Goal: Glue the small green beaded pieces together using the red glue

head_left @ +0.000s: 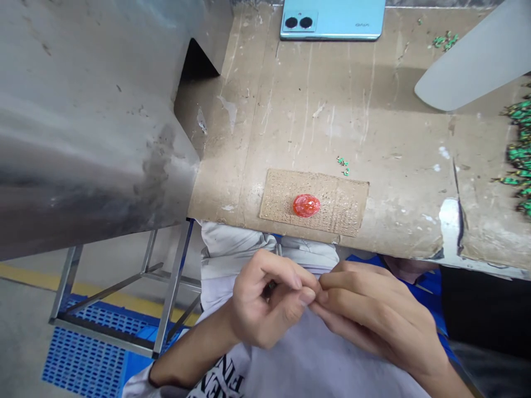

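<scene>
My left hand [271,301] is closed in a pinch, thumb against index finger, over my lap. A small dark bit shows inside its curled fingers, too hidden to name. Fingertip to fingertip with it, my right hand [373,312] is also pinched closed, and whatever lies between the tips cannot be made out. Beyond the hands, a shiny red-orange oval lump [306,205] sits on a rough piece of cardboard [282,185] at the table's near edge. Just behind the cardboard lie several tiny green pieces [342,165].
A light-blue phone [336,25] lies at the far edge. A pale curved panel [477,61] leans in at upper right. Many green parts [520,149] pile along the right edge. A large metal housing [95,121] bounds the left, above a metal-framed stool [120,298].
</scene>
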The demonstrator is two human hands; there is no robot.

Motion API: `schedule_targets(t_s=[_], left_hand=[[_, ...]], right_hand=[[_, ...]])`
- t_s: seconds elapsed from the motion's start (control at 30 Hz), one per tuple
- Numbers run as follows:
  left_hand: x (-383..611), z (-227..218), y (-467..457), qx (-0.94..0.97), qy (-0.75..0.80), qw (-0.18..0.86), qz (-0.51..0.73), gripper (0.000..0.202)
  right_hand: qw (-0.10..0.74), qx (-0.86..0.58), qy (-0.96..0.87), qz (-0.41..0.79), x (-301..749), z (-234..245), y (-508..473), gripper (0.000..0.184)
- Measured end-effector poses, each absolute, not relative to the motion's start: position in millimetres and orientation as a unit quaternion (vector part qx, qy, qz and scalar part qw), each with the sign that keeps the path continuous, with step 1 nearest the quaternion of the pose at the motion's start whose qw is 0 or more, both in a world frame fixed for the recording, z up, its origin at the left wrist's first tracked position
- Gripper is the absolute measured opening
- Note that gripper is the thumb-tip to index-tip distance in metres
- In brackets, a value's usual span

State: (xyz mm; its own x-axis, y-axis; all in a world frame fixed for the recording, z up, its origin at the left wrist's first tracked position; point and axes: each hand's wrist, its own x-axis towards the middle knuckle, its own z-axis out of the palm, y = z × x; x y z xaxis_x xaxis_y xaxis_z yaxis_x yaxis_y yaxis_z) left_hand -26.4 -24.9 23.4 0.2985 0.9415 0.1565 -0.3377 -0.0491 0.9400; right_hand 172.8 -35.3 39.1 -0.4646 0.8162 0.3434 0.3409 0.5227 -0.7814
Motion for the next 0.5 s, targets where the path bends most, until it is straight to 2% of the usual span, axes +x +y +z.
schedule_targets(t_s=[0.27, 0.4, 0.5], left_hand=[[-26.5, 21.1, -24.0, 0.51, 0.285, 0.624, 0.519, 0.015], [-26.7, 20.5, -23.4, 0.501, 0.276, 0.631, 0.525, 0.016], [-25.3, 20.6, -24.3, 0.484, 0.265, 0.65, 0.522, 0.015]], right_hand=[[0.365, -0.367, -0.789, 0.33, 171.6, 33.8, -40.2, 0.02], [0.358, -0.36, -0.797, 0.326, 170.6, 35.7, -34.6, 0.013], [0.359, -0.367, -0.793, 0.329, 165.1, 40.3, -30.2, 0.021]])
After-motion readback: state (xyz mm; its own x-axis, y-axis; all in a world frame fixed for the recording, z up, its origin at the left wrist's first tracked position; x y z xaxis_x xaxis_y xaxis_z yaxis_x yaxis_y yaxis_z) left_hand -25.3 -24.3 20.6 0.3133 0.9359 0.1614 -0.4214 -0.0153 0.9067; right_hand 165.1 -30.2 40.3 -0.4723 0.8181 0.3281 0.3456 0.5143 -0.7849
